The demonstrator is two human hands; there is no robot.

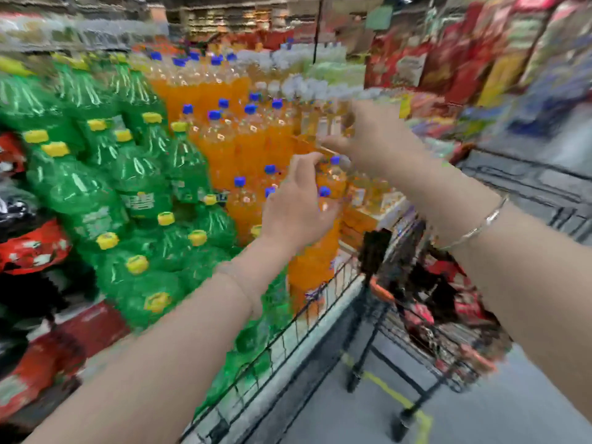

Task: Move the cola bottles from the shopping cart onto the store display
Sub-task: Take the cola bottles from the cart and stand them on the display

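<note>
Reaching forward over the store display (288,341), both bare arms stretch toward the stacked soft drinks, and the whole view is smeared by motion, so fine detail is hard to read; the left hand (298,206) hangs in front of the orange soda bottles (224,149) with its fingers curled, the fingertips close to a blue-capped bottle neck, yet whether that grip really has hold of anything cannot be told through the blur; the right hand (374,139) is higher and just to the right of it, the thumb pointing left and the fingers bent near the pale bottles (320,88) at the back row, and here too its grip looks partly closed but on what, if anything, cannot be told; a thin silver bracelet (474,230) circles the right wrist; green bottles with yellow caps (128,187) fill the display to the left of the orange ones, and dark red-labelled cola bottles (32,248) lie at the far left edge of the stack; below the right forearm stands the black wire shopping cart (413,357) on the grey floor (512,411), well apart from both hands, with red-wrapped cola bottles in the cart (448,299) showing through its mesh; shelves of red and yellow packages (464,52) rise at the upper right
</note>
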